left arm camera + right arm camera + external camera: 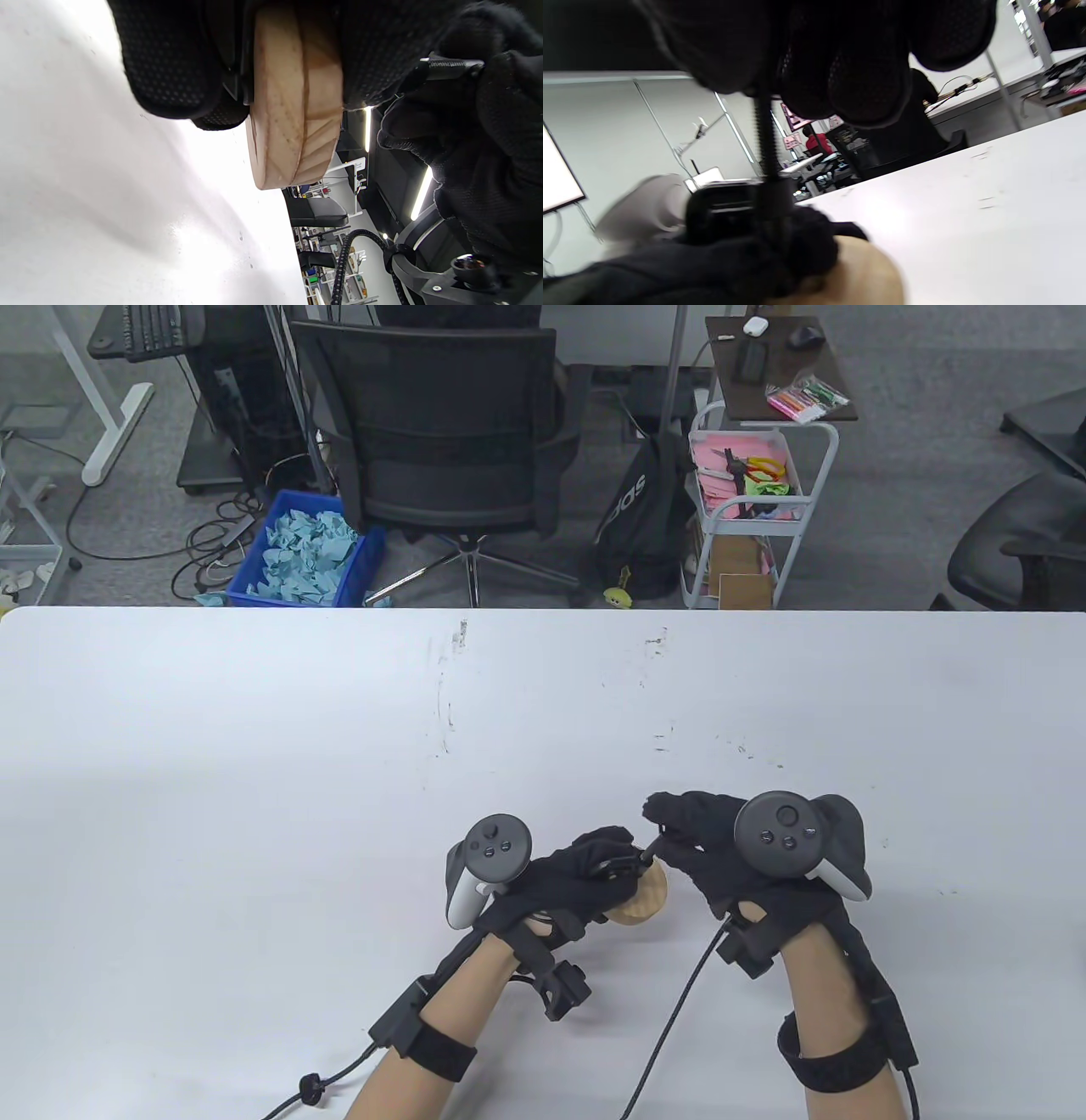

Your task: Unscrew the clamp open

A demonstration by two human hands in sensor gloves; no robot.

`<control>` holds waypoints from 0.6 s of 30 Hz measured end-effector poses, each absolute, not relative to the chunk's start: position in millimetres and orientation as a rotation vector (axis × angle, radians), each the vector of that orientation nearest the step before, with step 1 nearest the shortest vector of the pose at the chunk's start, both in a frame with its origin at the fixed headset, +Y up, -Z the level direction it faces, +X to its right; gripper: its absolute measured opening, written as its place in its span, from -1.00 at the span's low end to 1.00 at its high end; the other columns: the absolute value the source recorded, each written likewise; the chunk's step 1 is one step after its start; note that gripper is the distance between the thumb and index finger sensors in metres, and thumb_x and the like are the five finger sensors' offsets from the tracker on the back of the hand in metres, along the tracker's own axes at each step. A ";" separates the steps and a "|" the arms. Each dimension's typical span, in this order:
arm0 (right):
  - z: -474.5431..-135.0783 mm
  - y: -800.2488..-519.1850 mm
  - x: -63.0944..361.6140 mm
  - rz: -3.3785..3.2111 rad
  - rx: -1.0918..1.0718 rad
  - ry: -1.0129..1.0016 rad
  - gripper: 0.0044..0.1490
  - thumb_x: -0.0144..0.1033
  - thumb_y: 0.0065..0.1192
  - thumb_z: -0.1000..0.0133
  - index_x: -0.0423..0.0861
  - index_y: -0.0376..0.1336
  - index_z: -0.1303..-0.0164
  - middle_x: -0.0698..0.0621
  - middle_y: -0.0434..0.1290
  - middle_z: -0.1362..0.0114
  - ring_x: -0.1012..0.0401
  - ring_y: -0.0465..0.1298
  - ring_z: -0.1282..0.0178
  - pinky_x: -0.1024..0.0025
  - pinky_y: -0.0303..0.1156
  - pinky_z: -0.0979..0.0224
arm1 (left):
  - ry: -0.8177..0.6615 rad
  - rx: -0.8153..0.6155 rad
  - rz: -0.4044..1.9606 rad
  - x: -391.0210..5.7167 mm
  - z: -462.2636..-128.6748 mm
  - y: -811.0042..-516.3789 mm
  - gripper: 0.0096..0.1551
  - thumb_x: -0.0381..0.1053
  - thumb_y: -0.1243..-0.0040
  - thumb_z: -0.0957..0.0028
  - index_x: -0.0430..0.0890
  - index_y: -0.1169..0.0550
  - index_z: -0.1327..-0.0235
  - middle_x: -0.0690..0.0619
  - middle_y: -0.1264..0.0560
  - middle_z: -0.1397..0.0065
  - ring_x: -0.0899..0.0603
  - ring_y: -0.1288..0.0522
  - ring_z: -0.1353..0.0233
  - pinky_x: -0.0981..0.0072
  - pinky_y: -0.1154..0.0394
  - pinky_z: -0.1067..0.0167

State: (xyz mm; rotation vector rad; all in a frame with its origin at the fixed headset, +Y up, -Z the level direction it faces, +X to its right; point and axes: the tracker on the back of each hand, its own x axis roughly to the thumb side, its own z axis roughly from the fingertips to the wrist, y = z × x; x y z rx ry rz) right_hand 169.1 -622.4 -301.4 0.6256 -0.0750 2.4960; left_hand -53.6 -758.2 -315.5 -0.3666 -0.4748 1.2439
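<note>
A black clamp (618,867) sits on a round wooden disc (642,899) near the table's front. My left hand (567,886) grips the clamp body and the disc; in the left wrist view the disc (292,101) stands on edge between my gloved fingers (169,63). My right hand (708,840) pinches the top end of the clamp's threaded screw (765,140), whose tip shows in the left wrist view (449,67). In the right wrist view my fingertips (840,80) close around the screw above the clamp frame (734,203). Most of the clamp is hidden by the gloves.
The white table (339,780) stretches wide around both hands. A black office chair (441,441), a blue bin of paper (310,551) and a white trolley (747,509) stand on the floor beyond the far edge.
</note>
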 end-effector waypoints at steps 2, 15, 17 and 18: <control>-299.9 -621.3 166.5 2.527 0.642 -0.113 -0.41 -0.20 0.28 0.01 0.03 0.35 -0.27 0.00 0.44 -0.27 -0.01 0.58 -0.10 -0.12 0.34 -0.34 | -0.478 -0.378 1.257 -53.6 -316.1 -758.5 -0.53 0.10 -0.39 -0.03 0.10 -0.58 -0.21 -0.10 -0.25 -0.63 -0.09 -0.73 -0.17 0.48 -0.72 -0.11; -298.1 -623.0 160.2 2.452 0.702 -0.211 -0.43 -0.42 0.28 0.04 0.04 0.37 -0.23 0.02 0.44 -0.30 0.00 0.58 -0.17 -0.15 0.31 -0.39 | -0.470 -0.381 1.279 -54.9 -316.8 -759.6 -0.54 0.10 -0.38 -0.04 0.11 -0.57 -0.22 -0.10 -0.25 -0.63 -0.09 -0.72 -0.18 0.48 -0.72 -0.12; -298.2 -623.2 159.6 2.460 0.706 -0.206 -0.51 -0.46 0.28 0.05 0.13 0.42 -0.08 0.07 0.44 -0.30 0.02 0.57 -0.19 -0.14 0.31 -0.40 | -0.471 -0.385 1.275 -54.8 -317.1 -760.3 -0.53 0.09 -0.38 -0.03 0.11 -0.57 -0.22 -0.10 -0.25 -0.63 -0.09 -0.72 -0.18 0.48 -0.72 -0.12; -298.0 -623.7 158.9 2.462 0.708 -0.213 -0.54 -0.48 0.27 0.05 0.14 0.44 -0.02 0.08 0.44 -0.30 0.02 0.56 -0.20 -0.14 0.30 -0.40 | -0.471 -0.383 1.273 -54.8 -316.8 -760.2 -0.53 0.09 -0.38 -0.03 0.11 -0.58 -0.21 -0.09 -0.25 -0.63 -0.09 -0.72 -0.18 0.48 -0.72 -0.12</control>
